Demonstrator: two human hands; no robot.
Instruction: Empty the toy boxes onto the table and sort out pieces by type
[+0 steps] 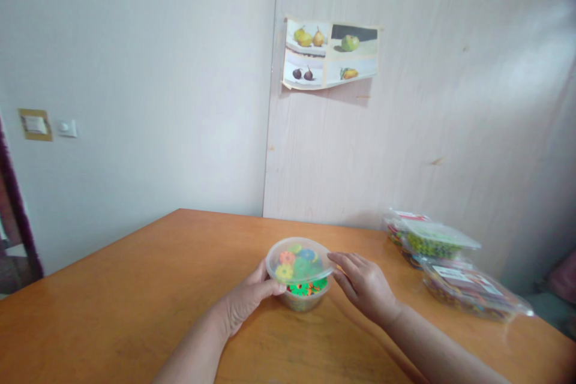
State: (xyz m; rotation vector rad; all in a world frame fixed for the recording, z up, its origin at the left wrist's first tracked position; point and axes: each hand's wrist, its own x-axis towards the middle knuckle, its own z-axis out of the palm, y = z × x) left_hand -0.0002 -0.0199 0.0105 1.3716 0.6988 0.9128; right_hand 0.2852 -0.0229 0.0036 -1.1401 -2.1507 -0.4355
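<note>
A round clear plastic tub stands on the table in front of me. It holds small toothed plastic pieces in green, orange, yellow and blue. Over its top is a translucent lid, and bright pieces show in a band between the lid's near edge and the tub's wall. My left hand is wrapped round the left side of the tub, thumb toward the front. On the right, my right hand pinches the lid's edge between thumb and fingers.
The brown wooden table reaches back to the wall. At its right side lie clear packs: one with green contents, and a flat labelled one nearer me. A fruit picture sheet hangs on the wall panel.
</note>
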